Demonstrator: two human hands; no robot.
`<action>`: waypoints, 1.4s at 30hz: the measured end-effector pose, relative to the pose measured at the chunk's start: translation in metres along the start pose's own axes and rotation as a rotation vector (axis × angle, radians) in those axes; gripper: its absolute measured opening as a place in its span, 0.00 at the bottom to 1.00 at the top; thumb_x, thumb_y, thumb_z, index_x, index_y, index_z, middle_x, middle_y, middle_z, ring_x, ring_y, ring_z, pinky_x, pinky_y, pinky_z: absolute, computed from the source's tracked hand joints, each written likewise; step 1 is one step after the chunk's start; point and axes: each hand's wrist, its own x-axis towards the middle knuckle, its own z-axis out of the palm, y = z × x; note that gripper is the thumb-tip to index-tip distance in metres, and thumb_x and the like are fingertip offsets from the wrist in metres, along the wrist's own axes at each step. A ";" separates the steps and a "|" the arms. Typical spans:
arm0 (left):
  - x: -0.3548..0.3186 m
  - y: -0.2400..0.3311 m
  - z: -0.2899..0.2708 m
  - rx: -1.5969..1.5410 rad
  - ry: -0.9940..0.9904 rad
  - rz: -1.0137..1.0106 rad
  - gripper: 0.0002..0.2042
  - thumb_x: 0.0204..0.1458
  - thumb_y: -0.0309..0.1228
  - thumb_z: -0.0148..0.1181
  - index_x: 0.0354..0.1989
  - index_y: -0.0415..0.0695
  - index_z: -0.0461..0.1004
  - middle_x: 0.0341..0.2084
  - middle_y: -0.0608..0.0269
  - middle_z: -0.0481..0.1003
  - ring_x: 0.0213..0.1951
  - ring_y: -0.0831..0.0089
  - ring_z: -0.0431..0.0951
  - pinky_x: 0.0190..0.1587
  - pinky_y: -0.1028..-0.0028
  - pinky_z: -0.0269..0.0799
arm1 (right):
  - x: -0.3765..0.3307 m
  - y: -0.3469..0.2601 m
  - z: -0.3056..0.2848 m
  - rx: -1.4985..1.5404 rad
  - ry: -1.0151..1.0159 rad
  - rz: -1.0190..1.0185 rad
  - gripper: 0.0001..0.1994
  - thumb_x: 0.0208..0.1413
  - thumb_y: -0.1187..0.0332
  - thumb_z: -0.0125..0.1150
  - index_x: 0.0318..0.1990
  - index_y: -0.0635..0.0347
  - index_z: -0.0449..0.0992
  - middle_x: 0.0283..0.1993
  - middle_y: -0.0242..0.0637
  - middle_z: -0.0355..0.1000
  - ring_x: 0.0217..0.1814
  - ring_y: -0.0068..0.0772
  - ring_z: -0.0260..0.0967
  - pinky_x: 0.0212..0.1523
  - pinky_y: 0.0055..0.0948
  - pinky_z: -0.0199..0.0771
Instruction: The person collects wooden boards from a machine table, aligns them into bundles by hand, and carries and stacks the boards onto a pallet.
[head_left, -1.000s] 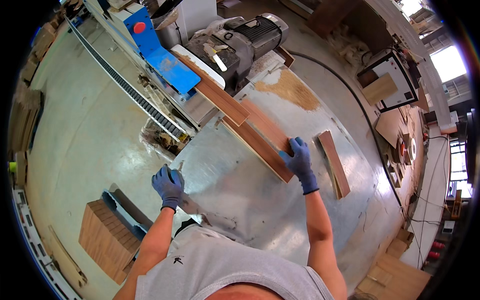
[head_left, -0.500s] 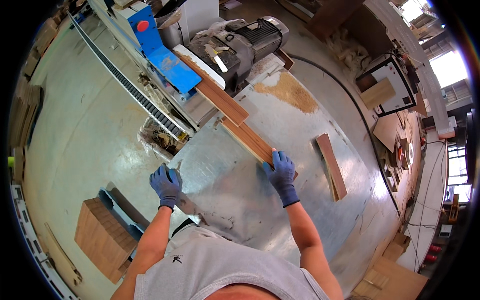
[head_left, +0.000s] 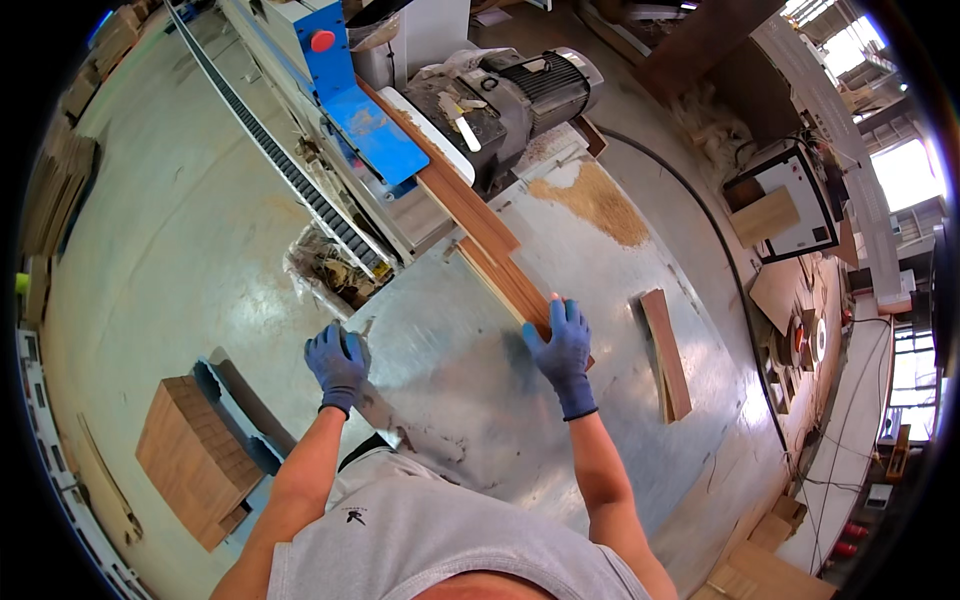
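Observation:
My right hand (head_left: pixel 563 352), in a blue work glove, grips the near end of a brown wooden strip (head_left: pixel 503 281), thumb on its left side and fingers over the right. This strip lies on a metal table (head_left: pixel 440 340). Its far end sits beside and partly against another brown wooden strip (head_left: pixel 466 213), which runs under the blue guard (head_left: pixel 375 132) of a machine. My left hand (head_left: pixel 337 368), gloved alike, is at the left edge of the table, holding no visible object; its fingers are loosely bent with the thumb apart.
Two narrow wooden pieces (head_left: pixel 668 356) lie on the table's right side. Sawdust (head_left: pixel 597 203) covers part of its far end, near a motor (head_left: pixel 545 90). A stack of wooden blocks (head_left: pixel 195 450) stands at lower left. A roller conveyor (head_left: pixel 280 150) runs along the machine.
The whole view has turned slightly, so the machine and table appear shifted to the right. The right hand stays on the strip, and the left hand remains near the table edge.

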 end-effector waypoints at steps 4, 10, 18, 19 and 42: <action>0.002 0.005 0.000 0.001 0.002 0.002 0.18 0.58 0.42 0.58 0.50 0.42 0.78 0.39 0.54 0.79 0.43 0.53 0.77 0.54 0.55 0.65 | 0.057 -0.040 -0.015 0.117 0.170 -0.129 0.35 0.48 0.56 0.74 0.64 0.60 0.72 0.58 0.52 0.72 0.61 0.55 0.69 0.60 0.47 0.68; 0.000 0.004 0.001 -0.004 -0.004 -0.014 0.18 0.58 0.41 0.58 0.50 0.42 0.78 0.39 0.53 0.79 0.44 0.53 0.77 0.55 0.55 0.65 | 0.088 -0.071 -0.011 -0.039 -0.107 -0.154 0.36 0.48 0.57 0.73 0.65 0.58 0.72 0.55 0.47 0.73 0.60 0.52 0.69 0.61 0.49 0.66; 0.000 0.001 -0.004 -0.047 0.041 -0.012 0.18 0.57 0.40 0.59 0.51 0.42 0.78 0.40 0.55 0.79 0.45 0.54 0.77 0.57 0.55 0.64 | 0.016 0.000 -0.010 0.027 -0.106 -0.144 0.30 0.51 0.64 0.70 0.64 0.56 0.75 0.53 0.42 0.75 0.58 0.49 0.71 0.60 0.47 0.68; 0.000 0.000 -0.004 -0.046 0.038 -0.019 0.17 0.57 0.40 0.59 0.50 0.42 0.78 0.39 0.55 0.79 0.44 0.54 0.76 0.56 0.55 0.64 | 0.009 0.004 -0.017 0.010 -0.125 -0.142 0.28 0.51 0.65 0.70 0.63 0.56 0.76 0.52 0.42 0.75 0.59 0.50 0.72 0.60 0.47 0.68; 0.000 0.004 -0.004 -0.009 0.027 -0.015 0.18 0.58 0.40 0.58 0.51 0.42 0.78 0.39 0.54 0.79 0.45 0.54 0.77 0.57 0.55 0.64 | 0.117 -0.075 0.020 0.163 0.160 -0.204 0.32 0.50 0.57 0.72 0.62 0.59 0.74 0.52 0.46 0.74 0.57 0.50 0.72 0.59 0.46 0.68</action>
